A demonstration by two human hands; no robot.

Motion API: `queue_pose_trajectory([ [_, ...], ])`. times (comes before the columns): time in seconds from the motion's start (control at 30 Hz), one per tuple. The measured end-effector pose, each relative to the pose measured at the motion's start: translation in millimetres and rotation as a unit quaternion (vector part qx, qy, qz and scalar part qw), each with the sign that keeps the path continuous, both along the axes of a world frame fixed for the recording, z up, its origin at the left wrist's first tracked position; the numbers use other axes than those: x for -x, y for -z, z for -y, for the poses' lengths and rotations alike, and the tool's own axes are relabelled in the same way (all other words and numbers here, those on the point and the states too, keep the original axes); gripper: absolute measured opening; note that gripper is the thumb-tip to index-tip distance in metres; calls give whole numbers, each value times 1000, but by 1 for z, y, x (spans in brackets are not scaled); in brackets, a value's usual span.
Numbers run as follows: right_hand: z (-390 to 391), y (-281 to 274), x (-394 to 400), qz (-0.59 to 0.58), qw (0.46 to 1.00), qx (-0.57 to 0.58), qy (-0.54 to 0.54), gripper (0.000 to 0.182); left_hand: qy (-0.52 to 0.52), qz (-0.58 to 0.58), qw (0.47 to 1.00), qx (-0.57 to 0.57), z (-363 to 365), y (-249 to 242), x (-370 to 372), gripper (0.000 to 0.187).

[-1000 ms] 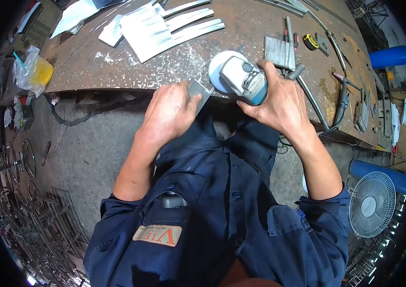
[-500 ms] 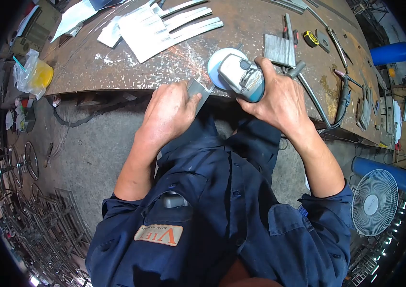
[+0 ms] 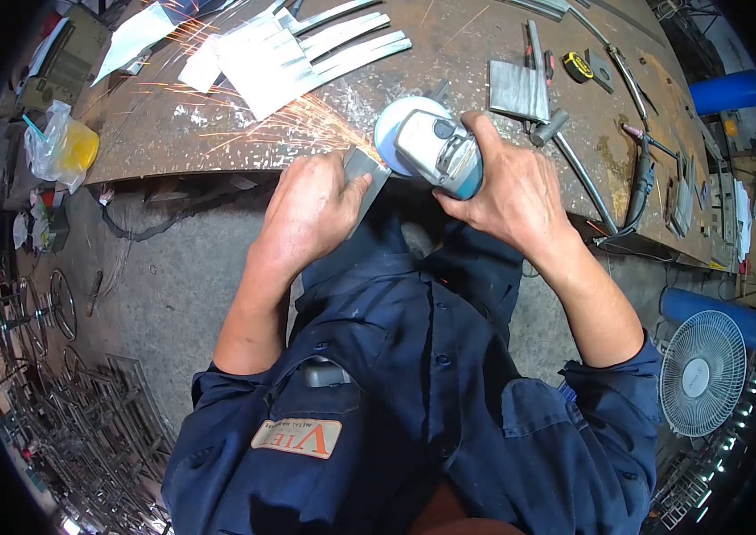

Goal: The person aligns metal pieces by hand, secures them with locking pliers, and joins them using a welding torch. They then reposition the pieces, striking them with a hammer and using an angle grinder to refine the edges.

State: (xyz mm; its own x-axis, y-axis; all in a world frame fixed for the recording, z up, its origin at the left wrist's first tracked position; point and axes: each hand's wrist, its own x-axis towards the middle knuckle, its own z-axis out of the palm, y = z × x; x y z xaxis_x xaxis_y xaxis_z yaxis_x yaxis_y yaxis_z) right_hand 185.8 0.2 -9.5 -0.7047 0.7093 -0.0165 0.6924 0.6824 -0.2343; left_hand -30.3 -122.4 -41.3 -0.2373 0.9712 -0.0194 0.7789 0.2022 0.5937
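Note:
My left hand [image 3: 311, 203] is closed around a flat grey metal strip [image 3: 365, 178] at the front edge of the steel table [image 3: 217, 147]. An angle grinder [image 3: 439, 147] is gripped in my right hand [image 3: 513, 192], its pale round disc [image 3: 391, 132] meeting the strip's far end. From that contact, orange sparks [image 3: 324, 125] spray toward the upper left across the table. Most of my left fingers are hidden behind the hand, while its thumb lies along the strip.
White metal pieces [image 3: 262, 67] lie beyond the sparks. To the right are a square metal plate [image 3: 518, 89], a hammer [image 3: 574, 160], a tape measure [image 3: 577, 68] and a welding torch [image 3: 641, 174]. A yellow drink bag [image 3: 79, 147] sits at the left edge; a fan [image 3: 703, 374] stands lower right.
The grinder has shifted slightly left, so its disc sits closer to the strip's end. The sparks have grown from a faint trace into a wide spray.

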Motion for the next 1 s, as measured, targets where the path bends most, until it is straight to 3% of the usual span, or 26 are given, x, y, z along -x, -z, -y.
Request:
queue_pose_trajectory([
  [0.6, 1, 3, -1, -16, 1000, -12, -8, 77, 4, 5, 1000, 4, -2, 2, 2, 39],
  [0.67, 1, 3, -1, -62, 997, -44, -31, 60, 5, 2, 1000, 0, -2, 0, 1, 39],
  [0.77, 4, 3, -2, -42, 998, -43, -35, 59, 3, -4, 1000, 25, -2, -4, 1, 39],
  [0.8, 3, 2, -1, -42, 998, -43, -35, 59, 2, -2, 1000, 15, -1, -1, 2, 39],
  [0.87, 0, 1, -1, -10, 1000, -22, 6, 78, 3, 0, 1000, 4, -2, 0, 1, 39],
  [1.0, -3, 0, -1, -28, 999, -30, 19, 78, -2, 11, 1000, 6, -2, -4, 1, 39],
])
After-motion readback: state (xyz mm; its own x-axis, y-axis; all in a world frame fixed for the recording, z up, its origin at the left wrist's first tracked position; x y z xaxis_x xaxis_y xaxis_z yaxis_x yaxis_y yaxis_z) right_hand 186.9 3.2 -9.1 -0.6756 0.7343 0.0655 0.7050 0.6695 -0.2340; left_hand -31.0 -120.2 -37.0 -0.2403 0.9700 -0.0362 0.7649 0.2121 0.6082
